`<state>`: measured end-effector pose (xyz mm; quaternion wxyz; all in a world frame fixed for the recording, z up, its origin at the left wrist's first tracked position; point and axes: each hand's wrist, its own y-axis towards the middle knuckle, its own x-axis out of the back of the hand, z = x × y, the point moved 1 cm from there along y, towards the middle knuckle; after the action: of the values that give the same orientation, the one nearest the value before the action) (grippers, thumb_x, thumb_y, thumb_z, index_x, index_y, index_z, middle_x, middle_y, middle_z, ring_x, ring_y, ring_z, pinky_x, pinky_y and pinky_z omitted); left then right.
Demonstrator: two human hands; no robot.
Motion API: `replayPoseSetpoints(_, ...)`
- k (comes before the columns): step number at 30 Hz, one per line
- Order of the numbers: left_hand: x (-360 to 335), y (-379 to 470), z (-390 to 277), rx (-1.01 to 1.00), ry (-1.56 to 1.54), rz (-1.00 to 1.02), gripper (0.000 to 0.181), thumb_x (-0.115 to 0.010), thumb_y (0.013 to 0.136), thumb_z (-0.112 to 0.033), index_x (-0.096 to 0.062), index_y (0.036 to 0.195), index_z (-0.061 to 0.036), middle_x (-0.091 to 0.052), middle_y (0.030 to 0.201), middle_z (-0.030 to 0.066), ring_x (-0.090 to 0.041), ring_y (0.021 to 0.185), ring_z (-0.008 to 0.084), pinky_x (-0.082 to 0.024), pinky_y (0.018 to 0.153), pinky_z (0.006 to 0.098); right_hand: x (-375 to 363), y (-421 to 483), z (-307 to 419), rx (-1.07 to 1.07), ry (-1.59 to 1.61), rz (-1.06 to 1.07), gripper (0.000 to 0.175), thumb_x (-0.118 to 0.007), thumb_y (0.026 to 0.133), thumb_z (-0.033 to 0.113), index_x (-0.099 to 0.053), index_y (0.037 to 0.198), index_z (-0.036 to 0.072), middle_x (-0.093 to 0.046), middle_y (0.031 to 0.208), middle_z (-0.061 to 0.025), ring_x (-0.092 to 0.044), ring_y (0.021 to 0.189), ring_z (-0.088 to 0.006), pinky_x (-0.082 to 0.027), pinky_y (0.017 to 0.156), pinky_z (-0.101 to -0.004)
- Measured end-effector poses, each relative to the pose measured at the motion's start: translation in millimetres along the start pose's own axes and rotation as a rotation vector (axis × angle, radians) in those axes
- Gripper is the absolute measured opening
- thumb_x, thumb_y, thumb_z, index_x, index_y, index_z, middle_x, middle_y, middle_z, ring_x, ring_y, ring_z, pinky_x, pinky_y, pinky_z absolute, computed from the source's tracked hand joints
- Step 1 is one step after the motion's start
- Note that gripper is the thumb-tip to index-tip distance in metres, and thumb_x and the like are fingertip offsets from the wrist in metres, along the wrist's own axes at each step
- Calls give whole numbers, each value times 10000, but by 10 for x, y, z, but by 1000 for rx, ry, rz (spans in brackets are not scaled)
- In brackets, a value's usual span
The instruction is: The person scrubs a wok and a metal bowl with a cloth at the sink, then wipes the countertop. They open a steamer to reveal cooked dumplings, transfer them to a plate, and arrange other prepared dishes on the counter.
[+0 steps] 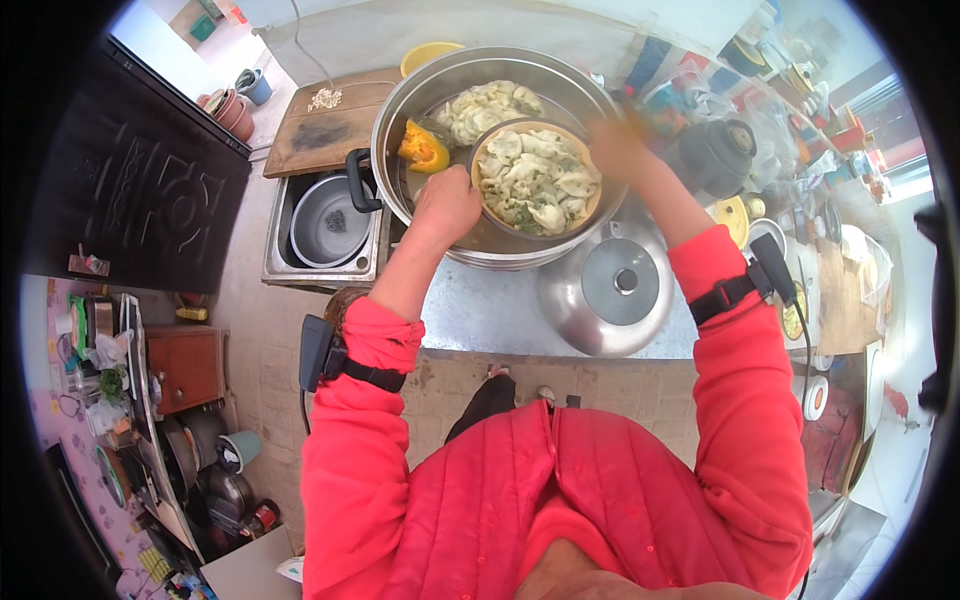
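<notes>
A large steel steamer pot (390, 112) stands on the metal counter. Inside it lie a mound of dumplings (491, 109), a piece of orange pumpkin (424, 148) and a round bowl (480, 196) filled with more dumplings (536, 176). My left hand (450, 201) has its fingers closed at the bowl's left rim. At the right side of the pot is my right hand (616, 146), blurred, close to the bowl's right rim; whether it touches the rim or holds anything cannot be told. A domed steel lid (626, 289) with a glass centre lies on the counter below the pot.
Left of the pot are a wooden board (337, 127) and a sink (277, 264) holding a metal basin (334, 221). To the right stand a grey jug-like container (712, 154), a yellow dish (731, 217) and plastic bags (690, 97). The counter's front edge (465, 351) runs before me.
</notes>
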<state>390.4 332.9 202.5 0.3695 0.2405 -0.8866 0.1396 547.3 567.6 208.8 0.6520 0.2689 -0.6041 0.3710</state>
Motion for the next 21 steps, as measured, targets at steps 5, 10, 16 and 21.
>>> replayPoseSetpoints(5,-13,-6,-16,24,-75,-95,185,-520,766,-59,-607,874,64,-624,860,298,-618,869,423,-487,784,460,-11,81,-110,165,-78,-101,203,-532,772,101,-653,887,-13,-657,926,-216,-636,883,-371,-512,782,-422)
replayPoseSetpoints(10,329,-71,-257,13,-370,-69,291,-523,778,0,-557,1056,78,-639,745,153,-640,608,199,-509,553,303,503,-109,-105,138,202,-147,202,-558,759,137,-645,840,-26,-658,844,-185,-619,754,-355,-506,709,-399)
replayPoseSetpoints(16,555,-205,-943,-131,-543,-59,438,-534,813,-41,-499,1226,99,-631,804,88,-601,628,121,-488,550,231,1160,-854,-211,183,485,-261,213,-552,822,133,-618,953,-22,-615,769,-32,-568,705,-139,-463,632,-277)
replayPoseSetpoints(21,96,-315,-1520,-172,-517,185,415,-531,823,-43,-514,1221,70,-625,844,75,-594,633,107,-479,539,215,1025,-1759,-779,-237,847,-218,197,-559,807,122,-608,952,-2,-611,716,-37,-570,595,-105,-464,525,-259)
